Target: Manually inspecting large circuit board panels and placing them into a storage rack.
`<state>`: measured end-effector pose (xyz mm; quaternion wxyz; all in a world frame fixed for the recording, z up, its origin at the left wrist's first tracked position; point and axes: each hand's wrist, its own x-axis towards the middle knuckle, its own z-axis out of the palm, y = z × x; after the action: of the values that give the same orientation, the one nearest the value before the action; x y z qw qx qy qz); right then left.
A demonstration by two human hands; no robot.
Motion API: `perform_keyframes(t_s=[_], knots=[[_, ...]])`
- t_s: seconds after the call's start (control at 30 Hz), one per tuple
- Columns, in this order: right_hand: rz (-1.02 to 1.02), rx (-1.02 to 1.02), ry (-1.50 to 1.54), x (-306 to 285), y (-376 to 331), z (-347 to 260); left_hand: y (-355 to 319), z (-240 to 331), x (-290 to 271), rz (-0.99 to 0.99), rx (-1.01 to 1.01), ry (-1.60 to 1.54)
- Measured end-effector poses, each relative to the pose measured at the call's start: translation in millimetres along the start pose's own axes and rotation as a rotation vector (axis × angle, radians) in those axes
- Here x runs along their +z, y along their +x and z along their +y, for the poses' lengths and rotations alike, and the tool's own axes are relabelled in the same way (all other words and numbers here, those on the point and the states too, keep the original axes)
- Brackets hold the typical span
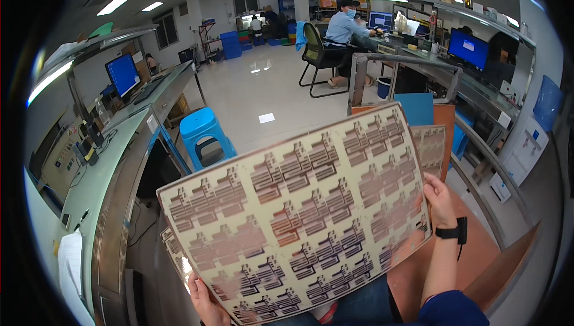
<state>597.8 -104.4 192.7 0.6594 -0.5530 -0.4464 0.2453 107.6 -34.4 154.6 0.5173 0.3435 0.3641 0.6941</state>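
A large circuit board panel (287,188), pale yellow with rows of copper-coloured trace patterns, is held tilted in front of me. My left hand (205,302) is closed on its lower left corner. My right hand (440,199) grips the right edge, with a black band on that wrist. Behind the panel's left side, the edge of another patterned sheet (173,250) peeks out. Beyond its right edge leans a similar patterned panel (431,150), against brown and blue boards (415,107). Much of what lies beneath the held panel is hidden.
A metal-framed cart (402,58) with brown boards (463,236) stands at the right. On the left runs a long bench (98,176) with a monitor (122,75), and a blue stool (203,132) beside it. Further back a person (347,27) sits at a desk in a black chair (314,51).
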Motion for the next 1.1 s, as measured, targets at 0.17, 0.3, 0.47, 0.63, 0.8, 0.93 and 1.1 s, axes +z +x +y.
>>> perform_keyframes(t_s=[0.17, 0.3, 0.47, 0.63, 0.8, 0.93, 1.1], knots=[[-0.054, 0.047, 0.164, -8, -14, 24, -2, 11, -10, -0.072, 0.04, 0.006], [0.003, -0.055, 0.164, -3, -9, 28, -1, 21, -17, -0.126, 0.135, 0.002], [0.196, -0.015, 0.636, 14, 4, 33, 36, -18, -66, -0.263, 0.425, -0.032], [-0.143, 0.15, 1.144, 9, 9, 103, 56, -27, -55, -0.37, 0.243, -0.243], [-0.395, -0.162, 1.021, 49, -12, 88, 43, -15, -57, -0.419, 0.086, -0.545], [0.012, 0.255, 1.023, 60, -19, 59, 45, -15, -46, -0.277, 0.088, -0.404], [-0.331, 0.565, 0.777, 41, -34, 96, 24, -14, -33, -0.23, -0.003, -0.457]])
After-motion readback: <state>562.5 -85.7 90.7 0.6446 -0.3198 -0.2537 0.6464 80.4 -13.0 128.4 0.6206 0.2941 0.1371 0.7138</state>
